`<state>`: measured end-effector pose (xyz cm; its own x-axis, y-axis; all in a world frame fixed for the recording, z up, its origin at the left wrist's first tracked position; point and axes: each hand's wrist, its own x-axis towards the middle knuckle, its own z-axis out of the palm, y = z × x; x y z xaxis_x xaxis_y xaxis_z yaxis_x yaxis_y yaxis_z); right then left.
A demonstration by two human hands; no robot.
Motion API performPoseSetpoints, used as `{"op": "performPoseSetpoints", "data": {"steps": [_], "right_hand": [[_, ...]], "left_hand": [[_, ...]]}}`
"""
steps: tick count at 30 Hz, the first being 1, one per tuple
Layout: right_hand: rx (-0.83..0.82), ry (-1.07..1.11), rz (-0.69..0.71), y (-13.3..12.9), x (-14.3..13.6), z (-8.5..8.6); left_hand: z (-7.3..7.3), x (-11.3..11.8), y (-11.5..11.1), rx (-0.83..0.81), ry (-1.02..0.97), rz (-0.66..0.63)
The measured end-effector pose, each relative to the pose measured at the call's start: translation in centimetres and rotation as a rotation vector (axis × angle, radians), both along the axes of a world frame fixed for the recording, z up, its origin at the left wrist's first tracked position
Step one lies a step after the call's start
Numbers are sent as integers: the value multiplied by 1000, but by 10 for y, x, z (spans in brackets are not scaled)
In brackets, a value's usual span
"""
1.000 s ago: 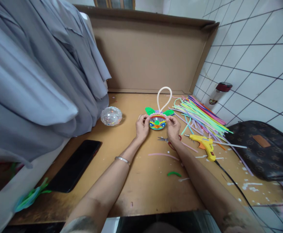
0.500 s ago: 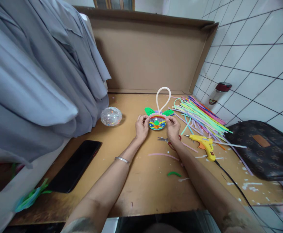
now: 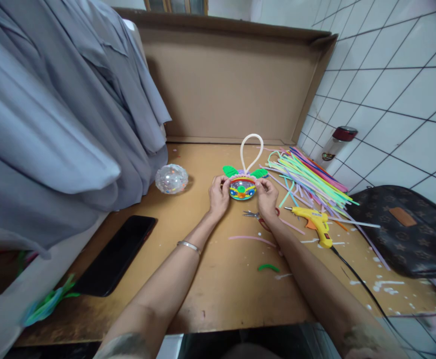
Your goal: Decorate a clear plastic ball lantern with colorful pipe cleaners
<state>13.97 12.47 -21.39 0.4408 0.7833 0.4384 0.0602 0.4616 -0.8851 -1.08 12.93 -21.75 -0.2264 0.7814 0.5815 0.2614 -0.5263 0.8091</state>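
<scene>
Ornament [image 3: 242,190] pinched between left hand [image 3: 218,196] and right hand [image 3: 268,197], scissors [image 3: 256,216] on its near side, could deform if oversqueezed.

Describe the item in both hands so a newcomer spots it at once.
Below the big cardboard panel, the left hand and right hand hold a round ornament between them. Two green leaves and a white loop top it, and its multicoloured front sets it apart from the clear ball farther left.
</scene>
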Motion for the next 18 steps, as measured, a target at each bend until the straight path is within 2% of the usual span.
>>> {"op": "performPoseSetpoints", "data": {"steps": [18], "right_hand": [[-5,34,25,0,1,2]], "left_hand": [[-2,-2,0,12,18,5]]}}
